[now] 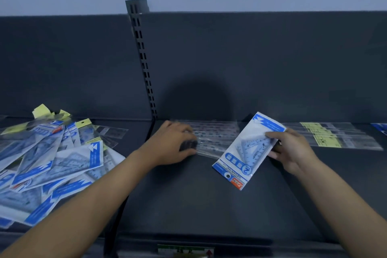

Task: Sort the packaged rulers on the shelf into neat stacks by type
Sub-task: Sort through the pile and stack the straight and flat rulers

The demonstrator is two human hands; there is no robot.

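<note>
My right hand (291, 151) pinches the upper end of a blue-and-white geometric set pack (247, 151), held tilted above the middle of the shelf (188, 205). My left hand (173, 144) curls its fingers over the left end of a stack of clear-sleeved straight rulers (215, 138) lying along the shelf's back edge. A loose heap of mixed packs (48, 163) covers the shelf's left end, and yellow-labelled rulers (330, 136) lie toward its back right.

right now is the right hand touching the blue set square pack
Touching. The head view shows the right hand pinching the blue set square pack at its right edge.
</note>
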